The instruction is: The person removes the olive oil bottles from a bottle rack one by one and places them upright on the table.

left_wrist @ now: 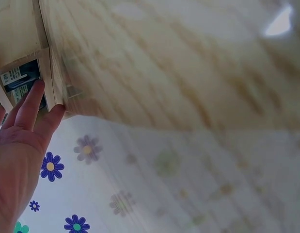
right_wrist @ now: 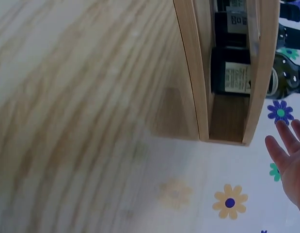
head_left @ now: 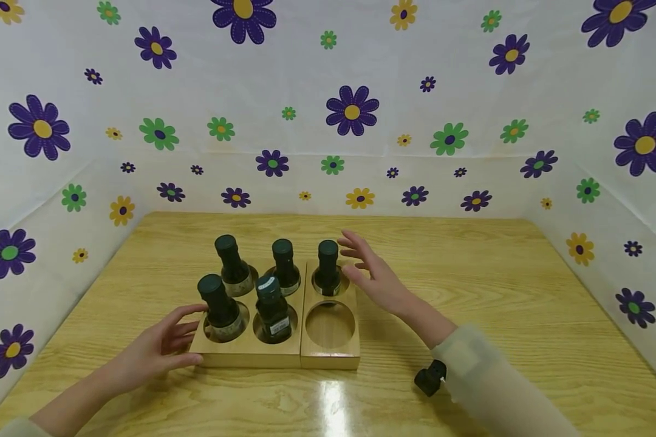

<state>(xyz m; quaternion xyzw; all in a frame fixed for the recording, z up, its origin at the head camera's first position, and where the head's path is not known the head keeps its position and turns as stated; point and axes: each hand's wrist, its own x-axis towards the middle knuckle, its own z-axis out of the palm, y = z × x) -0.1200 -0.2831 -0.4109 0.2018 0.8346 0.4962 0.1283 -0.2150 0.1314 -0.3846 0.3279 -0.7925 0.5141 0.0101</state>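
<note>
My left hand [head_left: 147, 355] is at the left end of a wooden bottle rack [head_left: 246, 358], thumb at the front corner and fingers along the side. In the left wrist view, its fairly straight fingers [left_wrist: 29, 109] touch the rack's end. Several dark glass bottles stand upright in the rack's round holes. Against its right side sits a narrower two-hole rack [head_left: 330, 360], with one bottle [head_left: 328, 270] in the back hole and none in the front. Fingers spread, my right hand [head_left: 379, 282] is beside that bottle. In the right wrist view, this hand [right_wrist: 292, 165] holds nothing.
A small black object [head_left: 430, 377] lies on the wooden table [head_left: 503, 285] near my right sleeve [head_left: 486, 370]. A white cloth [head_left: 295, 73] with printed flowers hangs behind the table and along both sides.
</note>
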